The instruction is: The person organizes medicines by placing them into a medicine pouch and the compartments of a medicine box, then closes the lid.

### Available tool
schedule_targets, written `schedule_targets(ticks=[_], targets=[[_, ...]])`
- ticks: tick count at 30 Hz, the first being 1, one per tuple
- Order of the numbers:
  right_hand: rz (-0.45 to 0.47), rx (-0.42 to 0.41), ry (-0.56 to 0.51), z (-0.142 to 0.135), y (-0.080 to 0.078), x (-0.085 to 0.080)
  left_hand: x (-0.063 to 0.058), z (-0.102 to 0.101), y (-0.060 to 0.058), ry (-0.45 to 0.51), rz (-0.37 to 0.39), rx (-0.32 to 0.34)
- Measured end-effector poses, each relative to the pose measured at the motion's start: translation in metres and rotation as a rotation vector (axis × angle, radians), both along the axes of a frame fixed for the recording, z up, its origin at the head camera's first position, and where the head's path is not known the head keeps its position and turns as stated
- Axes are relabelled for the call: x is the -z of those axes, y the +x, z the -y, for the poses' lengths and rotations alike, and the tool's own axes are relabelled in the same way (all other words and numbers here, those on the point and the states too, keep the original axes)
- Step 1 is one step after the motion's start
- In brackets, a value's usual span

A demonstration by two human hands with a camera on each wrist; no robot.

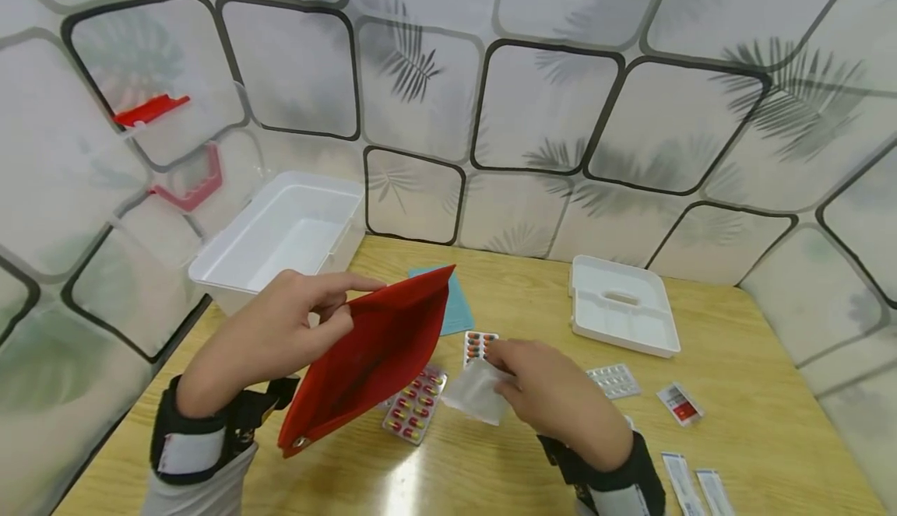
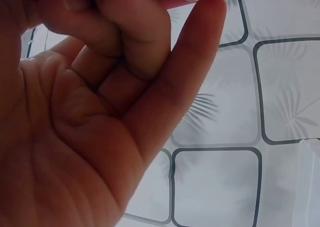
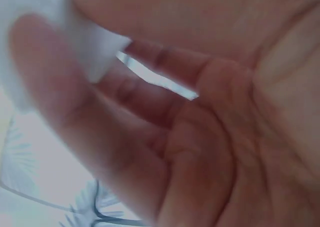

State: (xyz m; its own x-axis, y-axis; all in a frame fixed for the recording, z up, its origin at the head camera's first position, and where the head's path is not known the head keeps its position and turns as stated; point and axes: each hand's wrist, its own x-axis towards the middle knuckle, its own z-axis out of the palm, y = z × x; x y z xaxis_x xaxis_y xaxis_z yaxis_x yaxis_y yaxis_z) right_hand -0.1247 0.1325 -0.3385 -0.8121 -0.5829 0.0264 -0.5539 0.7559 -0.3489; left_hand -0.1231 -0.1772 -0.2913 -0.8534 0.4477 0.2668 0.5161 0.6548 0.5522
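Observation:
My left hand (image 1: 294,317) grips the upper edge of a red fabric pouch (image 1: 364,368) with thumb and curled fingers, the index finger lying along the edge. The pouch is tilted, its mouth spread toward me and a metal snap at its lower corner. In the left wrist view, only a red strip of it shows above the fingers. To the right of the pouch, my right hand (image 1: 546,387) pinches a thin white packet (image 1: 480,393) between thumb and fingers; the right wrist view is blurred. A red-and-yellow capsule blister pack (image 1: 415,411) lies partly behind the pouch.
Beyond the hands lie an orange-and-green capsule blister (image 1: 480,343) and a blue packet (image 1: 457,310). A white box (image 1: 280,189) with its clear lid raised stands back left. Rightward are a white tray (image 1: 624,329), a silver blister (image 1: 613,381), a red-labelled sachet (image 1: 680,405) and slim packets (image 1: 681,485).

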Motion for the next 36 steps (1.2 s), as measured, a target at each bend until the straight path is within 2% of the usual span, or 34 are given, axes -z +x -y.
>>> schedule_targets(ticks=[3,7,10,14,18,22,30,36], targets=[[-0.058,0.078,-0.091,-0.001,0.007,-0.013,0.001,0.0,0.001,0.004,0.008,0.007],[-0.154,0.173,-0.271,0.002,0.019,-0.026,0.002,-0.001,0.001,0.012,0.025,0.016],[-0.24,0.159,-0.409,0.005,0.025,-0.032,0.002,-0.002,0.001,0.017,0.035,0.021],[-0.347,0.055,-0.508,0.014,0.029,-0.034,0.003,-0.004,0.001,0.035,0.035,0.048],[-0.388,-0.076,-0.486,0.029,0.029,-0.026,0.003,-0.007,0.002,0.051,0.03,0.093],[-0.391,-0.161,-0.437,0.04,0.027,-0.017,0.002,-0.01,0.002,0.055,0.036,0.111],[-0.365,-0.258,-0.399,0.052,0.025,-0.007,0.0,-0.01,0.004,0.064,0.043,0.122],[-0.331,-0.277,-0.443,0.054,0.02,-0.003,-0.001,-0.007,0.004,0.052,0.039,0.104]])
